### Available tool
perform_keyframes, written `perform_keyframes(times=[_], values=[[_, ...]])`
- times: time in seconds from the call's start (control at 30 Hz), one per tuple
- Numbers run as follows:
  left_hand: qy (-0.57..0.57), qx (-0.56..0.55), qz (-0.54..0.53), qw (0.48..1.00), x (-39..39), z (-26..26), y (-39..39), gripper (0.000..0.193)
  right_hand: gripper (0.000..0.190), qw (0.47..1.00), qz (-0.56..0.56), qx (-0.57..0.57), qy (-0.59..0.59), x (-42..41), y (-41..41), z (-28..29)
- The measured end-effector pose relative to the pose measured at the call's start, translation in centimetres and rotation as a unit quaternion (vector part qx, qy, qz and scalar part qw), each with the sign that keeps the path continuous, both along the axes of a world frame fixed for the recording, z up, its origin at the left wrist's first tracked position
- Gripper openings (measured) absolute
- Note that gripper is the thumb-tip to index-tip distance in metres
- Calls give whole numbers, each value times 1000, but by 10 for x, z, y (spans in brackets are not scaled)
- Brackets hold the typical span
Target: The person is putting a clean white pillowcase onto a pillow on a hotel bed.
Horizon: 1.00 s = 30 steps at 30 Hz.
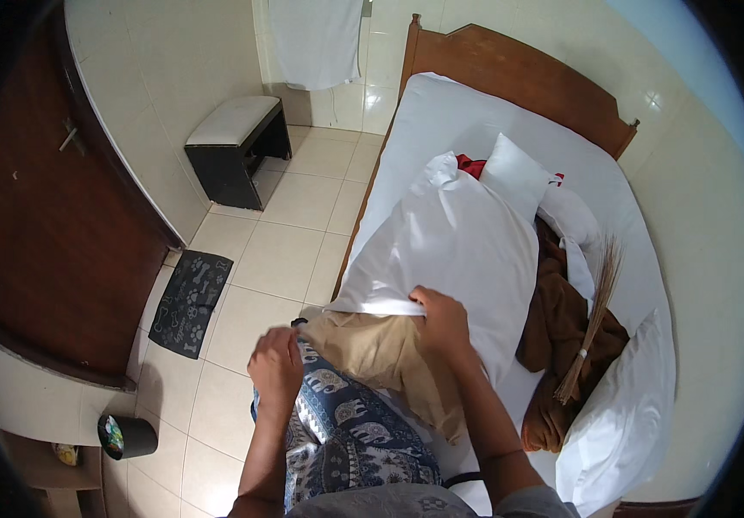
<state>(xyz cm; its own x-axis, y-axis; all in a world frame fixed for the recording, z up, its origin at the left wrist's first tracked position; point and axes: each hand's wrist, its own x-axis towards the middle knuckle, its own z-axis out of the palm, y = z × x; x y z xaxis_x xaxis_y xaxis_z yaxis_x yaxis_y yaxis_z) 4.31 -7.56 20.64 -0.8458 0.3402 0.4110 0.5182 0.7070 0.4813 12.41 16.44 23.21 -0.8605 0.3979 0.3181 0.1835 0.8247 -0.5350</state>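
Note:
My right hand (443,320) grips the hem of a white fabric cover (462,239) that lies over the bed. Tan cloth (378,346) comes out from under that hem, in front of my body. Beside the tan cloth's left corner is my left hand (276,362), its fingers curled; whether it pinches any cloth cannot be told. A small white pillow (517,175) rests at the cover's upper edge, with red cloth (470,166) beside it. To the right, a brown blanket (550,298) lies bunched, a stick broom (589,330) on top of it.
The wooden headboard (514,61) stands at the bed's far end. Another white pillow (624,421) is at the near right. On the tiled floor at left are a padded stool (236,149), a dark doormat (192,304) and a black bin (136,438), near a brown door (55,213).

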Motion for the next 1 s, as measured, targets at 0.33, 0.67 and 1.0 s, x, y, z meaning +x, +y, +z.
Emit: perform_keyframes(times=[0.33,0.67,1.0], values=[[34,130,-264,955,-18,5,82,35,23,990,61,106,-65,2,-26,51],[84,124,-278,949,-58,56,123,14,22,979,99,-166,-68,46,58,66],[257,129,-356,889,-35,19,158,26,24,917,105,-383,29,35,58,54]])
